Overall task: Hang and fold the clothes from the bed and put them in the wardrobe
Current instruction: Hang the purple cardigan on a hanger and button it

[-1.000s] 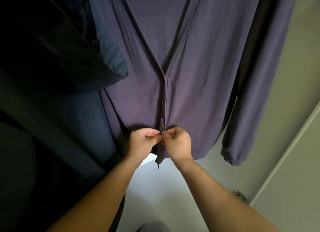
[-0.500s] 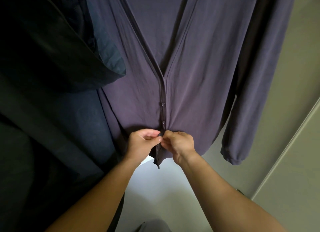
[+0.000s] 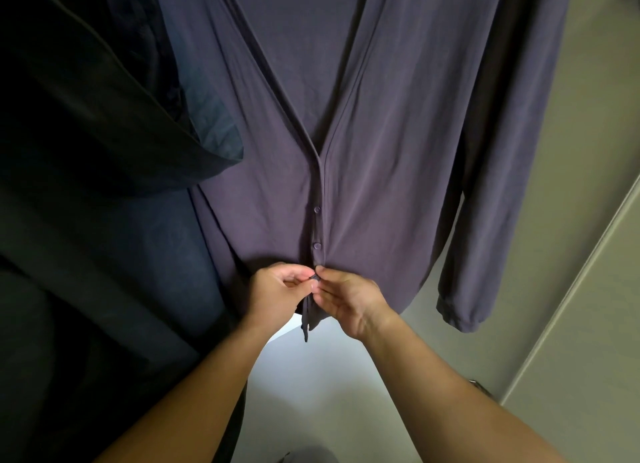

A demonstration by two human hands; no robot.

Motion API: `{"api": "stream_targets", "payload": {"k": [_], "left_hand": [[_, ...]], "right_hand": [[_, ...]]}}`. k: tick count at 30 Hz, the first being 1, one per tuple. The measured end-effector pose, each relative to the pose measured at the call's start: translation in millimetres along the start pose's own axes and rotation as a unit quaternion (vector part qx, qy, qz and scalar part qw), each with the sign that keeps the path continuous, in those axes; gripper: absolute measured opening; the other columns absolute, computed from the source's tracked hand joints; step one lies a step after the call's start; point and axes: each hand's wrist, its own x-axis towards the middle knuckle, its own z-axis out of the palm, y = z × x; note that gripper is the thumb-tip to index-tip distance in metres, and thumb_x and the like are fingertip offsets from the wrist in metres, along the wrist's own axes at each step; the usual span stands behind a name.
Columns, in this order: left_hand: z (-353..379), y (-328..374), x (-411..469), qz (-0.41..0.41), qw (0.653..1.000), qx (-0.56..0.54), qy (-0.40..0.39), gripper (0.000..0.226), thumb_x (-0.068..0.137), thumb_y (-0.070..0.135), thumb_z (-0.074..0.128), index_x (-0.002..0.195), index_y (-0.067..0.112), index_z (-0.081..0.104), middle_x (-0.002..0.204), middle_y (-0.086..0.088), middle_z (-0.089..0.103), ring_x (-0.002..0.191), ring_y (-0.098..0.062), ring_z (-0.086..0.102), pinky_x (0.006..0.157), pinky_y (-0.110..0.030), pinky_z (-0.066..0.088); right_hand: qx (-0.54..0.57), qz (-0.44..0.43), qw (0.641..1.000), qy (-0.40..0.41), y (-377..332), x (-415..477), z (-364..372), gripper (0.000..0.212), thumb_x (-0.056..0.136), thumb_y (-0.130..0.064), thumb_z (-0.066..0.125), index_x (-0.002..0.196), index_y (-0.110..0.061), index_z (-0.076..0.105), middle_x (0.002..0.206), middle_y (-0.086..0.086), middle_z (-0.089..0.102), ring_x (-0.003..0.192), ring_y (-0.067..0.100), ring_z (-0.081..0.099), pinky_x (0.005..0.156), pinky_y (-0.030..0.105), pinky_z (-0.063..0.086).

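A purple V-neck cardigan hangs in front of me and fills the upper middle of the view. Two small buttons on its front band are fastened above my hands. My left hand pinches the left edge of the button band near the hem. My right hand pinches the right edge at the same spot, fingertips meeting those of my left hand. The loose bottom end of the band hangs below my hands. One long sleeve droops at the right.
Dark garments hang close on the left, one dark blue sleeve overlapping the cardigan's side. A pale wall and a door edge run down the right. A light surface lies below between my forearms.
My hands stayed at the lowest part of the button band. My right hand's fingers have spread a little and shifted around the button spot; the cardigan hangs as before.
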Motion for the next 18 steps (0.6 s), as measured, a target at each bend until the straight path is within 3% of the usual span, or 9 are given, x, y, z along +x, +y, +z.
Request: {"api": "stream_targets", "payload": {"k": [5,8,14,18], "left_hand": [[2.5,-1.0,0.8,-0.008,1.0,0.003,0.003,0.02,0.078,-0.003,0.081,0.09,0.013,0.08,0.079,-0.001,0.077,0.073,-0.013,0.071,0.075,-0.022,0.058],[2.4,-1.6,1.1,-0.01,1.0,0.0,0.002,0.022,0.079,-0.001,0.082,0.089,0.018,0.08,0.08,0.001,0.078,0.075,-0.014,0.073,0.079,-0.027,0.059],[1.7,-1.3,0.6,0.0,1.0,0.013,0.001,0.034,0.079,0.001,0.082,0.082,0.034,0.077,0.079,0.008,0.077,0.074,-0.007,0.073,0.075,-0.021,0.057],[1.6,-2.2,-0.4,-0.004,1.0,0.014,0.016,0.012,0.086,0.014,0.079,0.09,0.025,0.081,0.079,0.007,0.078,0.077,-0.011,0.076,0.079,-0.033,0.061]], "right_hand": [[-0.023,-0.039,0.999,0.025,-0.5,-1.8,4.6,0.004,0.085,0.0,0.077,0.086,0.001,0.074,0.075,0.013,0.075,0.062,0.017,0.072,0.061,0.023,0.059],[-0.019,-0.047,0.998,0.033,-1.7,-1.8,5.8,0.007,0.087,0.005,0.072,0.082,0.001,0.071,0.069,0.012,0.073,0.057,0.017,0.071,0.059,0.022,0.059],[-0.043,-0.079,0.994,0.058,1.7,-0.3,6.0,0.013,0.086,0.008,0.07,0.076,0.0,0.069,0.065,0.013,0.072,0.055,0.019,0.069,0.058,0.023,0.058],[-0.137,-0.147,0.977,0.074,4.2,2.7,3.9,0.021,0.085,0.005,0.07,0.068,-0.007,0.067,0.061,0.009,0.069,0.056,0.018,0.066,0.06,0.025,0.058]]}}
